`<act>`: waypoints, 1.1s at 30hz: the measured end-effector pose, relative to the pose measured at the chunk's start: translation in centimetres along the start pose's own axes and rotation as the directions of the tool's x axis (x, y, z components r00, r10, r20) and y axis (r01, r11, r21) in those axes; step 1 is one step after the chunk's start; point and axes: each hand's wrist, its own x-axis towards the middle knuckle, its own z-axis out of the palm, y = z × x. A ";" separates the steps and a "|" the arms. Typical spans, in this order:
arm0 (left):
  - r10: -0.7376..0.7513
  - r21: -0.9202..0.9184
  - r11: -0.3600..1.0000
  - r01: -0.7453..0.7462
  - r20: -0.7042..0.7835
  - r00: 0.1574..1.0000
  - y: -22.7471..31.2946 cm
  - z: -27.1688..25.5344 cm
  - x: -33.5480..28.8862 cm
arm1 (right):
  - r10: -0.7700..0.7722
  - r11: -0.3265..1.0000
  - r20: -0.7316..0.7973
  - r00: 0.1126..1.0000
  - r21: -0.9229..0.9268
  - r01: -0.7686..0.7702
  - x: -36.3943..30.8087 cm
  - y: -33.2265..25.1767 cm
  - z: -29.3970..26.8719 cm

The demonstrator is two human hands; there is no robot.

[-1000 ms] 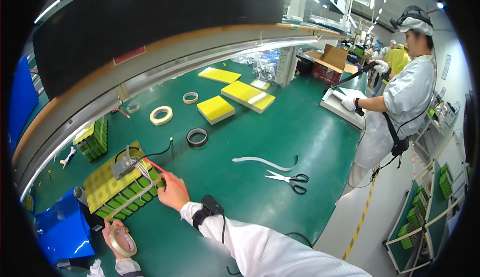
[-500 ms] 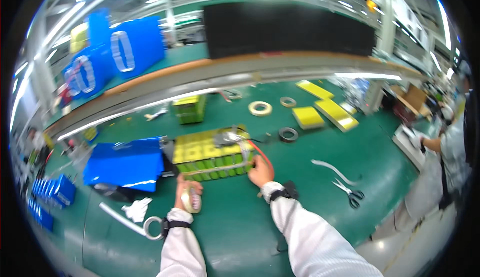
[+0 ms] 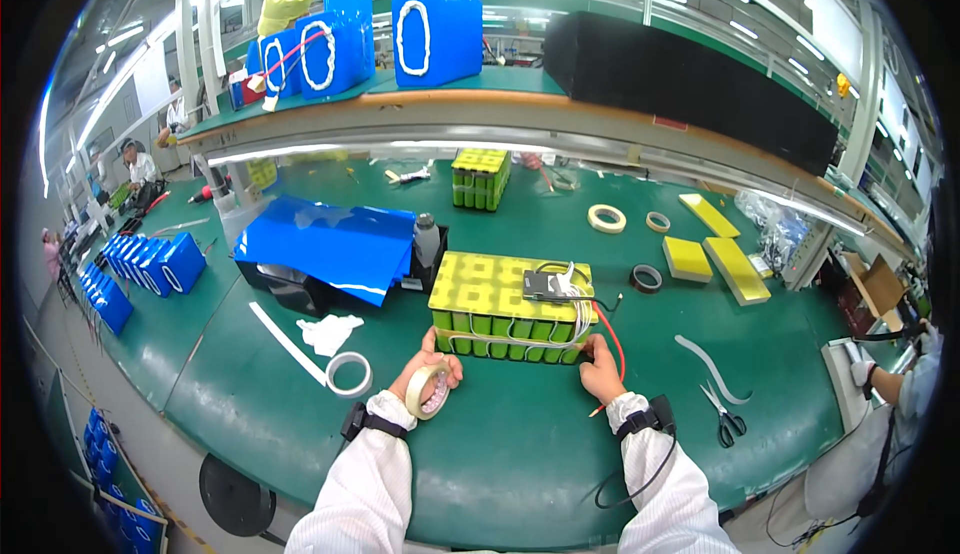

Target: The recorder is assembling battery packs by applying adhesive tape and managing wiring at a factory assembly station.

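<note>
A battery pack (image 3: 512,312) of green cells with a yellow top lies in front of me, with a small black circuit board (image 3: 552,286), white wires and a red cable on it. A pale band of tape runs along its front side. My left hand (image 3: 418,366) is closed round a roll of clear tape (image 3: 428,392), its fingertips at the pack's left front corner. At the right front corner, the fingers of my right hand (image 3: 603,376) are closed against the pack, beside the red cable (image 3: 613,339). Its fingertips are partly hidden.
Left of the pack, blue sheeting (image 3: 325,244) covers a black bin, near a white tape roll (image 3: 349,375). Scissors (image 3: 724,416) lie at right, with yellow blocks (image 3: 735,269) beyond. A smaller pack (image 3: 480,180) stands behind, under a shelf (image 3: 480,109). Another person's arm (image 3: 888,384) shows far right.
The view has swung left, so the bench and pack sit further right in the picture, and it is sharper. Both hands remain at the pack's front corners, the tape roll still in my left.
</note>
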 end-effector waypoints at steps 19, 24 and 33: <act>0.247 0.308 0.933 -0.187 -0.167 0.955 -0.1 3.6 -7.1 | -0.114 0.964 -0.128 0.985 -0.254 0.079 -7.6 -2.4 0.1; 0.818 0.834 0.430 -0.345 -0.199 0.540 0.2 2.2 -5.8 | 0.024 0.872 0.177 0.984 -0.485 0.066 -8.5 -11.5 -3.1; 0.949 0.988 -0.030 0.154 -0.020 0.315 0.7 3.0 -1.5 | -0.188 0.899 0.270 0.945 -0.341 0.276 0.7 -24.4 -1.0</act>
